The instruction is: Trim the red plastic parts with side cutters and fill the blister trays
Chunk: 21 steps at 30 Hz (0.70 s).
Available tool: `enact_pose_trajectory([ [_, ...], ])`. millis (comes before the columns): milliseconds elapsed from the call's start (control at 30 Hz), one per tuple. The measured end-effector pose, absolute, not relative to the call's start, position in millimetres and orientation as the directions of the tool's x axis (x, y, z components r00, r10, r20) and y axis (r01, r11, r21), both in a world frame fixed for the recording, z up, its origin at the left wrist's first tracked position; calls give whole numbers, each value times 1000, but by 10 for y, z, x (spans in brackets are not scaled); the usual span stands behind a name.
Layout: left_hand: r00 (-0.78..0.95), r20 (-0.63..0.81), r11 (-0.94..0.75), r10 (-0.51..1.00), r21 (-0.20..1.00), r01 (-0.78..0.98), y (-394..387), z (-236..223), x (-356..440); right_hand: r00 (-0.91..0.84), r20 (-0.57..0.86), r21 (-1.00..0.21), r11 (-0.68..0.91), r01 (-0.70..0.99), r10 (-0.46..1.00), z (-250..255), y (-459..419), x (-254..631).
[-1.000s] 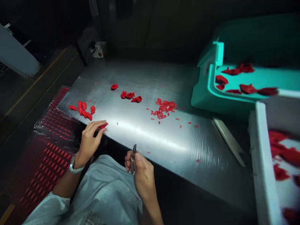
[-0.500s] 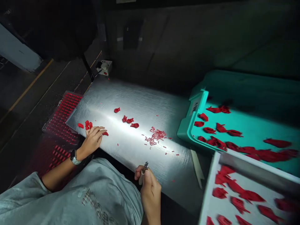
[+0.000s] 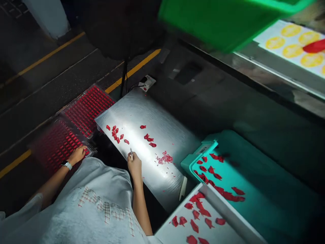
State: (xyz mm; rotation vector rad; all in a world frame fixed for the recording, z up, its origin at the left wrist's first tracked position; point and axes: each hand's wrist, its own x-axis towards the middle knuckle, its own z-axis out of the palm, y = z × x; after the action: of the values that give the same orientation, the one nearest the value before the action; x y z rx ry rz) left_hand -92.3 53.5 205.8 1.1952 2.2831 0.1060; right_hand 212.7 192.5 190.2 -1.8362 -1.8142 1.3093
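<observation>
My left hand (image 3: 78, 155) reaches down to the right edge of the nearer clear tray (image 3: 92, 151), which holds rows of small red pieces. Its fingers are drawn together, and anything between them is too small to make out. In my right hand (image 3: 135, 165), over the front edge of the metal table (image 3: 129, 112), is a pair of nippers (image 3: 131, 153) with the jaws pointing up. Several red pieces (image 3: 115, 132) lie at the table's left end, one red piece (image 3: 126, 141) just beyond the nippers. Larger red pieces (image 3: 149, 139) sit mid-table.
Small red scraps (image 3: 165, 158) are heaped on the table. A turquoise bin (image 3: 186, 164) and a white box (image 3: 228, 210), both with red parts, stand at right. Another filled tray (image 3: 87, 112) lies at left. A green crate (image 3: 215, 23) and a pale strip (image 3: 182, 188) are visible.
My left hand has left the table's red pieces and moved down-left to the tray. The view has swung, bringing the green crate in. My right hand still holds the nippers.
</observation>
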Motion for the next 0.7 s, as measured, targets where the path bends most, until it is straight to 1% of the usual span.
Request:
enact_pose_trajectory([
  [67,-477,-487,661,731,334,672,215,1992,-683,-232,-410,-660,-111,743,882,1886,2014,2105],
  [167,-531,-487,715,693,371,592,4,1923,-316,-304,-388,-595,16,804,870,1859,2163,2111],
  [233,-564,-447,719,694,395,572,86,1890,-161,-350,-367,-572,88,815,862,1818,2266,2085],
  [333,-569,-353,669,743,432,605,511,1864,-107,-399,-345,-556,158,816,850,1728,2392,1995],
  [467,-491,-228,538,841,455,710,1352,1873,-249,-419,-325,-547,192,815,848,1613,2492,1913],
  [533,-425,-196,466,884,447,764,1733,1868,-356,-414,-305,-557,192,808,857,1552,2531,1918],
  [600,-342,-198,395,919,436,809,2016,1843,-460,-400,-282,-574,181,799,872,1486,2568,1935],
  [700,-208,-227,290,951,433,854,2226,1801,-608,-355,-259,-598,140,789,898,1397,2598,1938],
])
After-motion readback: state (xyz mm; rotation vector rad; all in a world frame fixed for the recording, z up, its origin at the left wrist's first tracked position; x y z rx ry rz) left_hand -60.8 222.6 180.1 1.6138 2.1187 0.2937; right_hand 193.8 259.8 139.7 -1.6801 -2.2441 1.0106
